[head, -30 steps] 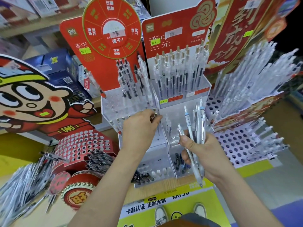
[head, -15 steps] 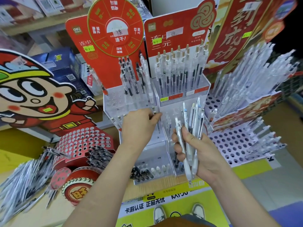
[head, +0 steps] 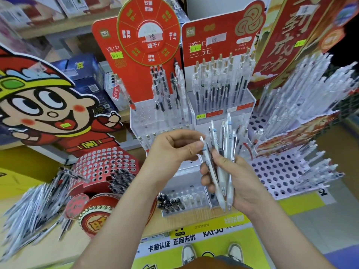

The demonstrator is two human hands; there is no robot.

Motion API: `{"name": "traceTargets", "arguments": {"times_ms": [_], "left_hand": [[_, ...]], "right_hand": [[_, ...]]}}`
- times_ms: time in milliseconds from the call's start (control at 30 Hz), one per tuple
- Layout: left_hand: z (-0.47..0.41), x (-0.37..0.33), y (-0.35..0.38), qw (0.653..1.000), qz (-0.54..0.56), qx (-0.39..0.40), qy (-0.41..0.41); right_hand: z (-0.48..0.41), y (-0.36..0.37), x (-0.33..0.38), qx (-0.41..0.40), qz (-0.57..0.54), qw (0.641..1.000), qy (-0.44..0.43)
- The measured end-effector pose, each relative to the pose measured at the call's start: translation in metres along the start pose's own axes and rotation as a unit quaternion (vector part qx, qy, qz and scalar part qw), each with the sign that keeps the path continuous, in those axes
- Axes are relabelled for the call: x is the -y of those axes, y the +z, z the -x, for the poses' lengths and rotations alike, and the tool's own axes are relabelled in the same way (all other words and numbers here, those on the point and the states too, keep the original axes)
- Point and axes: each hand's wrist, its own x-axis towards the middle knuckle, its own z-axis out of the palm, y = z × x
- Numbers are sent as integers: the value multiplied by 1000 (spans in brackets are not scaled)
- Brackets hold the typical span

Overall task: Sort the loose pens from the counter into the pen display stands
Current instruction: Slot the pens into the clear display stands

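My right hand point(head: 235, 179) grips a bunch of several white and clear pens point(head: 223, 158), their tips pointing down. My left hand point(head: 174, 150) pinches the upper end of one white pen point(head: 206, 152) at the left side of that bunch. Both hands hover in front of two clear acrylic pen stands with red backboards. The left stand point(head: 147, 115) holds a few pens and the right stand point(head: 221, 107) holds a full row. Lower clear trays point(head: 184, 199) below my hands hold short black and white pens.
A red drum-shaped stand point(head: 103, 166) with holes sits at the left, beside a heap of loose pens point(head: 33, 206) on the counter. A white perforated stand point(head: 275, 171) with many clear pens stands at the right. A cartoon cutout point(head: 48, 109) fills the far left.
My left hand drew back from the clear stand's front and came to the bunch, pinching one pen there. My right hand shifted slightly with the bunch.
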Motion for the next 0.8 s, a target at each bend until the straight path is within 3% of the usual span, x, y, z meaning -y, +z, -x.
{"name": "traceTargets", "arguments": {"times_ms": [167,267,433,567,800], "left_hand": [[2,3,-4,996,51,-69,18],[3,1,-7,984,63,-155,59],[-4,-7,-33,946,38,-287,142],[-6,-5,-27,945,-25,-278,168],[-15,-3,4,958,-79,-203,187]], "right_hand": [[-2,-7,6,23,131,991,-16],[-4,-11,6,18,191,981,-14],[-6,-26,4,-68,203,976,-35],[-4,-37,13,-118,152,979,-62],[10,-50,27,-108,70,988,-90]]}}
